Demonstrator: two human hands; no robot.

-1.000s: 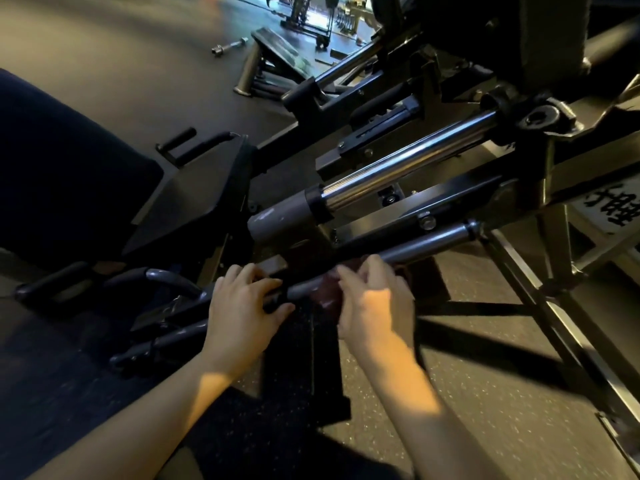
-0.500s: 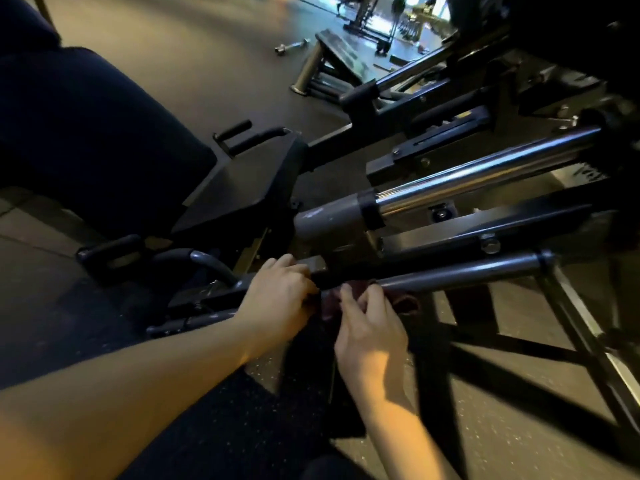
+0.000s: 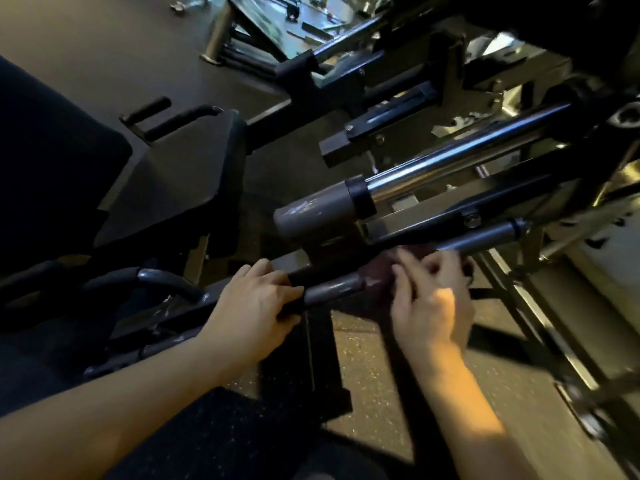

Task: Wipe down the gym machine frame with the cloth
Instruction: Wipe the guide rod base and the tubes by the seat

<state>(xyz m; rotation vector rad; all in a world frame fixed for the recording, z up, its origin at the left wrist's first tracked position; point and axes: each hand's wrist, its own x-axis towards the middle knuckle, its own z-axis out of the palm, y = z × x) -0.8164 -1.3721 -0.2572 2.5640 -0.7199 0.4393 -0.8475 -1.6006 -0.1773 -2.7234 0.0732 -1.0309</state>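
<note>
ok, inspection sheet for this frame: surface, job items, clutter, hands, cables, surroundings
Surface: speckled rubber floor, partly in shadow.
Job's things: dark maroon cloth on the dark grey round frame bar.
Clutter: small loose metal bar on the floor far back.
Grippers: left hand grips the frame bar; right hand, blurred, holds the cloth against it.
Cables: nothing seen.
Surroundings: shiny chrome rod above the bar, black padded seat to the left, more dark machines behind.
</note>
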